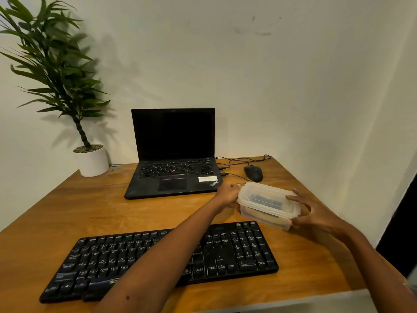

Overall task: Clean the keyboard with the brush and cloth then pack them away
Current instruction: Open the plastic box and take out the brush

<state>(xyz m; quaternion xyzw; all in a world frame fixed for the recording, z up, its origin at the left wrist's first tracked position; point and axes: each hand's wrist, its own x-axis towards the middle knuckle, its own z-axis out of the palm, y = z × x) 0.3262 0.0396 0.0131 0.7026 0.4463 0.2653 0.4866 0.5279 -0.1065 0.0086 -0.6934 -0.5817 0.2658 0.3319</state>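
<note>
A person's left hand [228, 194] and right hand [316, 215] grip opposite ends of a translucent lidded plastic box [266, 199] just behind the black keyboard [237, 249] on the wooden desk [90, 204]; with something dark blue inside and no tools out, cleaning looks either unstarted or finished
</note>
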